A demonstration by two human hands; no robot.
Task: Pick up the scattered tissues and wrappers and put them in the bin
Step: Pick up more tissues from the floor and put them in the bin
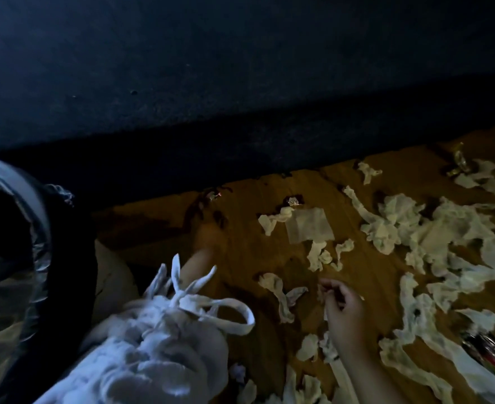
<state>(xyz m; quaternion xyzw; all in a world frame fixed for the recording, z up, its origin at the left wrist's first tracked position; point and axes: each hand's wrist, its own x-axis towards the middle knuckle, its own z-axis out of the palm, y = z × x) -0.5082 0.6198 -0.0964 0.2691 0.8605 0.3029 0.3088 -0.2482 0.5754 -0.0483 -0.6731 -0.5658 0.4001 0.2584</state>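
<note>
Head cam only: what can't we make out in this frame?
All in the head view:
- Left hand: one finger shows; the tissue wad covers the rest, so the grip is unreadable.
- Right hand: fingers curled; too dim and blurred to tell whether they pinch anything.
- Bin: cut off by the left edge, inside dark.
- Wrapper, lower right: cut by the edge, print unreadable.

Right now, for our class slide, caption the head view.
Left hand holds a wad of white tissues beside the plastic-lined bin; right hand reaches among torn tissues on brown wood.
</note>
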